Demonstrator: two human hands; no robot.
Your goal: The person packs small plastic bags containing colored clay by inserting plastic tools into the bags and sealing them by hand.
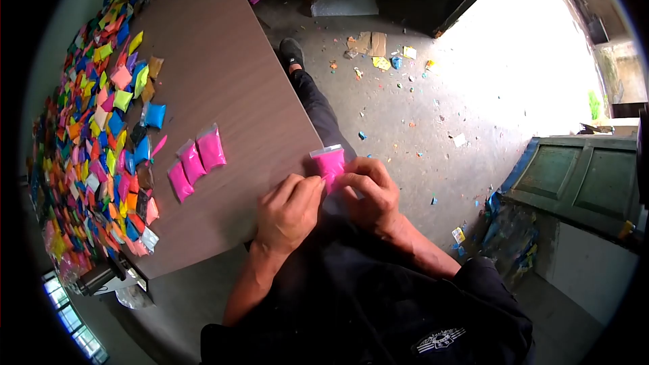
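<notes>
Between my two hands, just off the table's edge, hangs a small clear plastic bag of bright pink stuff (330, 160), its clear top strip pointing away from me. My left hand (292, 208) pinches its lower left corner, fingers curled. On the other side my right hand (368, 192) grips the lower right part, fingers bent inward. What the pink filling is made of I cannot tell. To the left on the table lie three similar pink bags (193, 162) side by side, apart from both hands.
A long heap of small colourful packets (101, 142) covers the left side of the brown table (236, 94). Scraps and cardboard pieces (370, 44) litter the grey floor (399, 115). A green panelled door (574, 172) stands at right, beside a bright doorway.
</notes>
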